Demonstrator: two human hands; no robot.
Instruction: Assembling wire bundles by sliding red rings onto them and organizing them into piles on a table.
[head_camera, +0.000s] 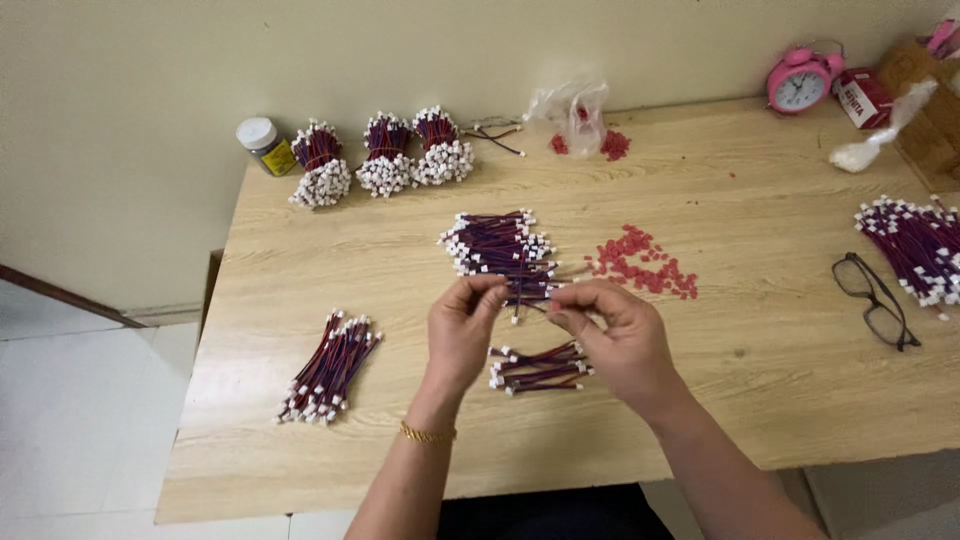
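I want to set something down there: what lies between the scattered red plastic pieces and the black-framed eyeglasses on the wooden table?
In the head view, only bare wood of the table lies between the scattered red plastic pieces and the black-framed eyeglasses.

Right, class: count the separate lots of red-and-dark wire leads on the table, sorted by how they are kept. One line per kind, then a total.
Tied upright bundles by the wall: 3
Loose piles lying flat on the table: 4
Single lead held between left hand and right hand: 1
Total: 8
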